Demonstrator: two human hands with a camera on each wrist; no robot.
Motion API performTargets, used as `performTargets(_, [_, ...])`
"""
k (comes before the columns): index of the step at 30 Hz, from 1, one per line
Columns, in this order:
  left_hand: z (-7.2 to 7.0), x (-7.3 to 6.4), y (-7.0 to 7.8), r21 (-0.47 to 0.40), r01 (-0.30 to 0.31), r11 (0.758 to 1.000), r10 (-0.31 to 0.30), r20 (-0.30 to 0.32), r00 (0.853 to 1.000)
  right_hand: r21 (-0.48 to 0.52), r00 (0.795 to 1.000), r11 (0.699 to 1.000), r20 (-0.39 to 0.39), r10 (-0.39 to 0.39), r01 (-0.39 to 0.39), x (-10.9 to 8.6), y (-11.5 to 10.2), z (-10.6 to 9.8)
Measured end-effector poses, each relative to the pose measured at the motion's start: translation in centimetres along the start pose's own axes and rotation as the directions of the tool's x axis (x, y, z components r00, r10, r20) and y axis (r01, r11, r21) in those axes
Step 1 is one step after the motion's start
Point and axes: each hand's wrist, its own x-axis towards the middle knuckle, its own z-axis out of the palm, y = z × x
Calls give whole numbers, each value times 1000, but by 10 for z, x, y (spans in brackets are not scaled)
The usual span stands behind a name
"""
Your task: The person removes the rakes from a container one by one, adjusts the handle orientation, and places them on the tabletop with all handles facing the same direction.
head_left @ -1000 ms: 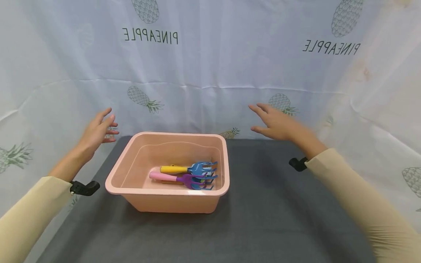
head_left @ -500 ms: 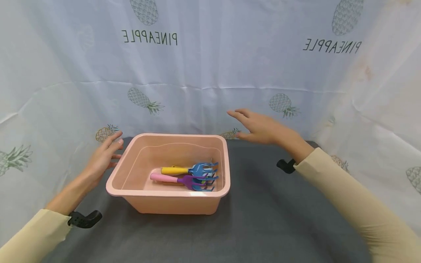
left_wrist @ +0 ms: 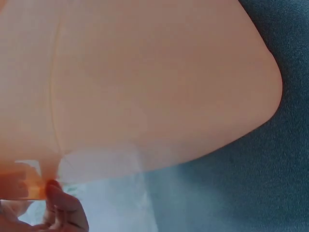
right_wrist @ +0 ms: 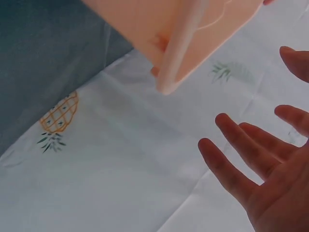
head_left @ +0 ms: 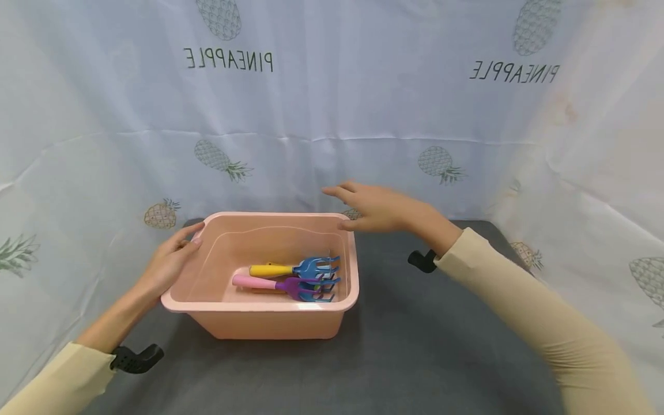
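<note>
A peach-pink plastic basin (head_left: 264,320) stands on the dark cloth, left of the middle in the head view. Inside it lie toy-like hand rakes: one with a pink handle and purple head (head_left: 259,282), another with a yellow handle and blue head (head_left: 272,270), and further blue tines partly hidden beneath. My left hand (head_left: 171,259) grips the basin's left rim, thumb on top; in the left wrist view its curled fingers (left_wrist: 65,205) show under the rim. My right hand (head_left: 381,208), fingers extended, hovers at the basin's back right corner, apart from the rim in the right wrist view.
A dark grey cloth (head_left: 425,346) covers the table around the basin. White curtains (head_left: 311,104) printed with pineapples hang behind and at both sides, close to the table's edges. A black band with a camera (head_left: 137,358) sits on the left wrist.
My left hand has come down and inward onto the basin's left rim and taken hold of it. The right hand has moved left, nearer the basin's back right corner.
</note>
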Motion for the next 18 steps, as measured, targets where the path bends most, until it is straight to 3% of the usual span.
performTargets(5, [1,2,2,-10,-31,999,31,0,1000,13,998,999,26,-50,49,7,-17,-5])
performTargets(13, [1,-1,-2,-124,45,991,-36,73,997,-1,989,991,75,-130,131,37,-38,-3])
performTargets(18, [0,-2,-6,-133,45,990,-37,55,998,88,975,978,100,-196,188,58,-49,1])
